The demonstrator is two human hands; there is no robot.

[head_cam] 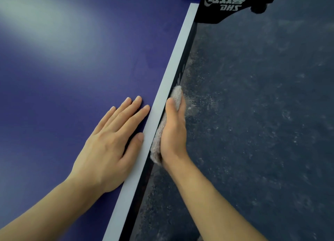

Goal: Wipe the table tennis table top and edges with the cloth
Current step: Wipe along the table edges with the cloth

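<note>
A: Where is the cloth [176,96]?
B: It's a fuzzy beige one, pressed flat against the dark side edge [182,67] of the table tennis table [72,68], just below the white sideline [173,63]. It shows beyond and behind the right hand [173,130].
A: How is it held?
B: The right hand is closed over it, thumb along the top and fingers on the outer side.
A: And the left hand [110,143]?
B: Spread open and flat on the blue top, holding nothing, with its thumb tip at the white line.
A: What lies around them?
B: A black net clamp [226,7] marked DHS at the far end, and a scuffed dark floor [262,114] to the right.
</note>
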